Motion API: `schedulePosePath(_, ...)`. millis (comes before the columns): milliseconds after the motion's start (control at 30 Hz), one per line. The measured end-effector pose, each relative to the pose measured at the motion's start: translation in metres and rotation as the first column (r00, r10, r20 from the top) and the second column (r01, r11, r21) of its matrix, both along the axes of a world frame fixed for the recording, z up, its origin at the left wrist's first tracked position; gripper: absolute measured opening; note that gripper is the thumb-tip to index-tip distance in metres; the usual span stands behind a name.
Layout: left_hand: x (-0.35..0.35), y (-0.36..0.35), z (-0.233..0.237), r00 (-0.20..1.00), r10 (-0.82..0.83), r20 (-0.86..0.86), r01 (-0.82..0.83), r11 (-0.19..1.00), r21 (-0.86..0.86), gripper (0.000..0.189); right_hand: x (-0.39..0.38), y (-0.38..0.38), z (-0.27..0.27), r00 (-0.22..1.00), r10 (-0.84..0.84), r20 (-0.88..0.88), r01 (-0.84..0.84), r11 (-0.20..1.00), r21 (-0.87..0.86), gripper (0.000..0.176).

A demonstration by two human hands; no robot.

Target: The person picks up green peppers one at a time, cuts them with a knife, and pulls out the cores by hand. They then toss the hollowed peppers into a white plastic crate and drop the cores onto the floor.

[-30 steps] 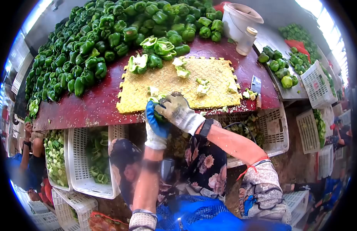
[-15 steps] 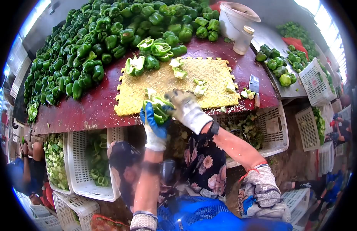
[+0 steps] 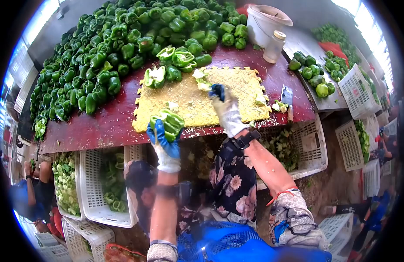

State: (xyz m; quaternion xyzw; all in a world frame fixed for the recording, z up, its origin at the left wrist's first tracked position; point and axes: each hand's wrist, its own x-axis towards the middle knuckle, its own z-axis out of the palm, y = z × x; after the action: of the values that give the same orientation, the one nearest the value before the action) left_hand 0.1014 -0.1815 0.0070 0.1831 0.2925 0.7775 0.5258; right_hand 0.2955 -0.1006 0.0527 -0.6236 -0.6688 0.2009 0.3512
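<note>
My left hand point(image 3: 165, 146), in a white glove with blue-coated fingers, grips a cut green bell pepper half point(image 3: 168, 124) by its underside. Its pale inner side shows, just over the near edge of the yellow mat point(image 3: 189, 113). Over the mat's right part is my gloved right hand point(image 3: 224, 105), its blue fingertips curled together; whatever they may hold is hidden. Pale pepper cores point(image 3: 202, 79) lie just left of those fingertips, and another core point(image 3: 172, 106) sits behind the held half. Opened peppers point(image 3: 155, 77) rest at the mat's far left corner.
A large heap of whole green peppers point(image 3: 101, 65) covers the table's back left. A knife point(image 3: 287, 98) lies right of the mat; a white bucket point(image 3: 265, 26) and a jar point(image 3: 274, 47) stand behind. Crates point(image 3: 84, 183) of pepper pieces sit below the front edge. Other people work at both sides.
My right hand has left the pepper half and moved right and away over the mat, covering a core there. My left hand has shifted slightly left with the pepper half.
</note>
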Motion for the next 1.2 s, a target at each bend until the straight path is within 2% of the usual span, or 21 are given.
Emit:
schedulePosePath(33,-0.003,-0.002,0.008,0.998,0.044,-0.045,-0.044,0.999,0.0,0.039,0.006,0.001,0.005,0.987,-0.107,0.118,0.089,0.984,0.152,0.055)
schedulePosePath(100,-0.005,0.002,0.006,0.972,0.161,-0.169,-0.157,0.987,0.036,0.054,-0.012,-0.025,0.042,0.934,-0.318,-0.165,0.272,0.929,-0.249,0.053)
schedulePosePath(133,0.01,-0.003,0.02,0.948,0.106,-0.302,-0.104,0.994,0.024,0.057,-0.026,-0.04,0.043,0.968,-0.222,-0.118,0.189,0.953,-0.238,0.055)
schedulePosePath(167,0.025,-0.008,0.034,0.902,0.047,-0.429,-0.051,0.999,0.002,0.061,-0.041,-0.049,0.032,0.998,0.01,0.06,0.002,0.983,-0.183,0.056)
schedulePosePath(200,0.023,-0.009,0.03,0.902,0.047,-0.429,-0.051,0.999,0.001,0.061,-0.055,-0.052,0.023,0.945,0.213,0.25,-0.169,0.968,-0.186,0.058)
schedulePosePath(233,0.017,-0.009,0.02,0.945,0.052,-0.324,-0.058,0.998,-0.009,0.06,-0.06,-0.045,0.017,0.877,0.343,0.336,-0.275,0.932,-0.235,0.06)
schedulePosePath(267,0.005,-0.007,0.011,0.974,0.064,-0.218,-0.068,0.998,-0.009,0.06,-0.059,-0.032,0.014,0.876,0.383,0.294,-0.315,0.915,-0.253,0.061)
schedulePosePath(333,-0.032,-0.013,0.016,0.991,0.101,-0.089,-0.106,0.993,-0.055,0.058,-0.053,-0.006,-0.005,0.942,0.32,0.1,-0.31,0.945,-0.101,0.064)
schedulePosePath(367,-0.061,-0.018,0.017,0.993,0.117,-0.016,-0.116,0.992,0.045,0.059,-0.05,0.015,-0.022,0.947,0.301,0.109,-0.299,0.954,-0.034,0.064)
schedulePosePath(433,-0.113,-0.03,0.043,0.96,0.257,0.115,-0.269,0.957,0.105,0.071,-0.051,0.033,-0.003,0.965,0.227,0.129,-0.208,0.968,-0.141,0.066)
schedulePosePath(467,-0.135,-0.04,0.04,0.922,0.277,0.269,-0.329,0.929,0.171,0.079,-0.054,0.049,-0.006,0.953,0.214,0.213,-0.212,0.977,-0.034,0.068)
schedulePosePath(500,-0.168,-0.049,0.016,0.903,0.095,0.42,-0.199,0.957,0.211,0.082,-0.06,0.063,-0.002,0.951,0.214,0.223,-0.198,0.976,-0.089,0.071)
schedulePosePath(567,-0.138,-0.045,0.05,0.716,0.429,0.551,-0.405,0.898,-0.172,0.076,-0.073,0.095,-0.008,0.938,0.238,0.253,-0.239,0.971,-0.027,0.077)
schedulePosePath(600,-0.135,-0.04,0.039,0.711,0.431,0.556,-0.411,0.896,-0.169,0.076,-0.081,0.113,-0.006,0.91,0.261,0.322,-0.259,0.964,-0.049,0.081)
schedulePosePath(667,-0.132,-0.033,0.007,0.896,0.087,0.436,-0.137,0.987,0.085,0.062,-0.097,0.146,0.002,0.838,0.316,0.445,-0.28,0.949,-0.148,0.086)
schedulePosePath(700,-0.12,-0.033,0.005,0.897,-0.053,0.438,-0.03,0.983,0.181,0.047,-0.106,0.162,0.005,0.795,0.348,0.496,-0.27,0.936,-0.224,0.088)
schedulePosePath(767,-0.104,-0.032,-0.002,0.905,-0.145,0.4,0.088,0.984,0.158,0.041,-0.118,0.191,-0.012,0.728,0.352,0.588,-0.325,0.933,-0.156,0.092)
schedulePosePath(867,-0.088,-0.033,-0.005,0.966,-0.012,0.26,0.033,0.997,-0.075,0.039,-0.131,0.198,-0.004,0.623,0.376,0.686,-0.31,0.924,-0.224,0.095)
schedulePosePath(967,-0.088,-0.031,-0.011,0.963,-0.059,0.263,0.078,0.995,-0.062,0.038,-0.132,0.206,-0.004,0.653,0.365,0.664,-0.288,0.93,-0.228,0.086)
schedulePosePath(1167,-0.083,-0.033,-0.023,0.959,-0.105,0.263,0.117,0.993,-0.029,0.038,-0.105,0.157,-0.004,0.532,0.427,0.731,-0.282,0.903,-0.323,0.071)
schedulePosePath(1200,-0.081,-0.033,-0.028,0.958,-0.132,0.255,0.145,0.989,-0.031,0.037,-0.098,0.139,0.008,0.629,0.442,0.64,-0.262,0.895,-0.361,0.072)
